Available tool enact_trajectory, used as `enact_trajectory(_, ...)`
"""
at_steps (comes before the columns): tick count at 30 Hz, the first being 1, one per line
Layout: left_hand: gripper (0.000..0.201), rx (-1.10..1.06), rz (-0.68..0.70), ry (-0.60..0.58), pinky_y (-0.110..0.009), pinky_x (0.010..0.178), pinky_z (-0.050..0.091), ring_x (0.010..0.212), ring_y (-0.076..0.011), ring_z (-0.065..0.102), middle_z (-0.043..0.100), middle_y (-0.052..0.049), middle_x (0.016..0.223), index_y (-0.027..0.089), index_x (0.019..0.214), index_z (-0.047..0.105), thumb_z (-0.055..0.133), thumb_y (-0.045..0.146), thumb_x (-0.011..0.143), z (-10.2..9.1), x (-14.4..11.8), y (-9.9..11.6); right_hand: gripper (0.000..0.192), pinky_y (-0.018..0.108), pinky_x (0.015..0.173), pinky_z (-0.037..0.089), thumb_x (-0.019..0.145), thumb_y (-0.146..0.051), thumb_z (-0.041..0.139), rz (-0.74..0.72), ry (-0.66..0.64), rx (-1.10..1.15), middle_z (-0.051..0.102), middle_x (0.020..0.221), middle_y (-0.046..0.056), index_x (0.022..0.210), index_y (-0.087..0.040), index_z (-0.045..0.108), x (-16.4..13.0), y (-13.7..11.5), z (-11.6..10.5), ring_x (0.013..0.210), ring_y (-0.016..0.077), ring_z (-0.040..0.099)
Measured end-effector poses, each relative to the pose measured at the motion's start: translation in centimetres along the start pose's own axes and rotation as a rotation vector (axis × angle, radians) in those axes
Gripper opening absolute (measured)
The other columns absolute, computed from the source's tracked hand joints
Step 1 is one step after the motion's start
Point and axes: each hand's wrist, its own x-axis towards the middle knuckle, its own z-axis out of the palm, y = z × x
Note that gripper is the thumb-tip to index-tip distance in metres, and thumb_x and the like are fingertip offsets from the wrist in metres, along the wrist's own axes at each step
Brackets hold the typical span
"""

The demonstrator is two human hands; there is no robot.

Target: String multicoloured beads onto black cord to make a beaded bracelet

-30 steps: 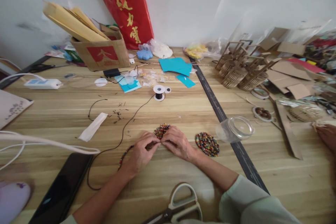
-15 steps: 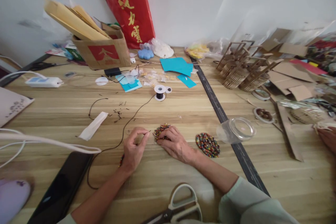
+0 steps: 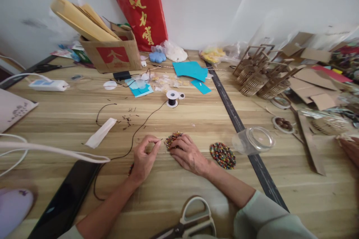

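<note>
spool (image 3: pixel 172 99) behind beads (image 3: pixel 169 140), scissors (image 3: pixel 180 227) in front

Multicoloured bead cluster (image 3: pixel 169 142) partly covered at frame centre, dark cord tip (image 3: pixel 161 140) pinched just left, bead strand (image 3: pixel 130 169) mostly hidden lower left.

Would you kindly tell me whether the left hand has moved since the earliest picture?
Yes; the left hand has shifted left relative to the spool.

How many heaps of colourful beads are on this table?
2: one heap partly under the right hand, another heap left of the clear container; more could be hidden.
</note>
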Motion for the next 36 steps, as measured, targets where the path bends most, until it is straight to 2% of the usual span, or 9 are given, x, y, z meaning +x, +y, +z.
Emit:
enact_trajectory(9, 0.01, 0.011, 0.001, 0.006, -0.025, 0.07, 0.049, 0.072, -0.0151, 0.062, 0.066, -0.001, 0.074, 0.018, 0.074, 0.062, 0.06, 0.024, 0.082, 0.03, 0.13, 0.18, 0.024, 0.046, 0.098, 0.043, 0.092, -0.017, 0.053, -0.009, -0.041, -0.085, 0.059, 0.113, 0.011, 0.114, -0.021, 0.062, -0.02, -0.06, 0.2, 0.112, 0.0243, 0.048)
enact_trajectory(17, 0.01, -0.003, -0.02, -0.03, -0.024, 0.068, 0.049, 0.07, -0.0145, 0.061, 0.065, 0.0, 0.073, 0.018, 0.075, 0.062, 0.061, 0.024, 0.082, 0.18, 0.01, -0.08, 0.02, 0.046, 0.099, 0.043, 0.091, -0.012, 0.052, -0.012, -0.022, -0.052, 0.062, 0.11, 0.009, 0.106, -0.021, 0.063, -0.15, 0.27, 0.4, 0.112, 0.0238, 0.048)
enact_trajectory(25, 0.011, 0.028, -0.055, -0.093, -0.023, 0.066, 0.048, 0.068, -0.0142, 0.061, 0.065, 0.0, 0.071, 0.018, 0.074, 0.062, 0.06, 0.025, 0.083, 0.17, -0.1, 0.09, 0.016, 0.043, 0.094, 0.046, 0.091, -0.014, 0.052, 0.061, 0.056, 0.095, 0.062, 0.105, 0.009, 0.103, -0.02, 0.06, -0.14, 0.44, 0.43, 0.107, 0.0221, 0.052)
enact_trajectory(33, 0.011, 0.024, -0.013, -0.264, -0.024, 0.069, 0.051, 0.067, -0.0139, 0.061, 0.067, 0.0, 0.071, 0.018, 0.075, 0.063, 0.058, 0.022, 0.084, 0.16, -0.1, 0.67, 0.012, 0.043, 0.094, 0.046, 0.087, -0.012, 0.05, 0.12, 0.109, 0.148, 0.062, 0.102, 0.009, 0.094, -0.02, 0.056, -0.16, 0.27, 0.17, 0.102, 0.0216, 0.054)
enact_trajectory(36, 0.011, 0.027, -0.016, -0.258, -0.024, 0.069, 0.051, 0.067, -0.0139, 0.061, 0.067, 0.0, 0.071, 0.018, 0.074, 0.062, 0.057, 0.022, 0.084, 0.16, -0.07, 0.68, 0.012, 0.043, 0.092, 0.046, 0.087, -0.011, 0.049, 0.136, 0.138, 0.146, 0.061, 0.099, 0.009, 0.091, -0.02, 0.055, -0.18, 0.23, 0.06, 0.101, 0.0217, 0.054)
